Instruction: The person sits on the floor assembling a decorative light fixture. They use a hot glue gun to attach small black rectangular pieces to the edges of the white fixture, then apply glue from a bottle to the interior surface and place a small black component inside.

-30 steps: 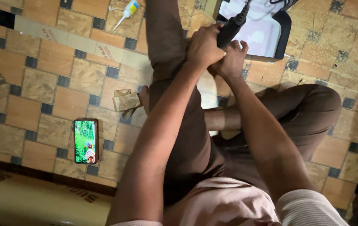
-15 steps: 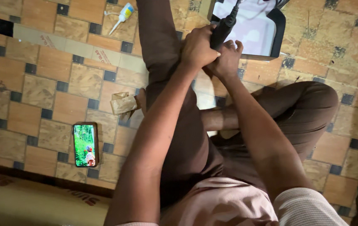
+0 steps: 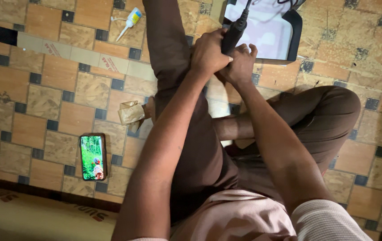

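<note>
Both hands: left hand (image 3: 209, 53), right hand (image 3: 240, 64) clasped round black tool handle (image 3: 233, 33), above white tray (image 3: 267, 31); phone (image 3: 93, 156) on tiled floor (image 3: 43, 102).

Phone (image 3: 93, 157) on floor left of leg, glue bottle (image 3: 130, 20) beyond it, tablet (image 3: 267, 33) ahead of hands (image 3: 224, 58).

Your hands close on a matt black plastic tool handle (image 3: 232, 36). Left of it, the floor (image 3: 43, 98) is glossy tile, with a shiny-screened phone (image 3: 92, 157) and crumpled brown paper (image 3: 130, 111).
</note>
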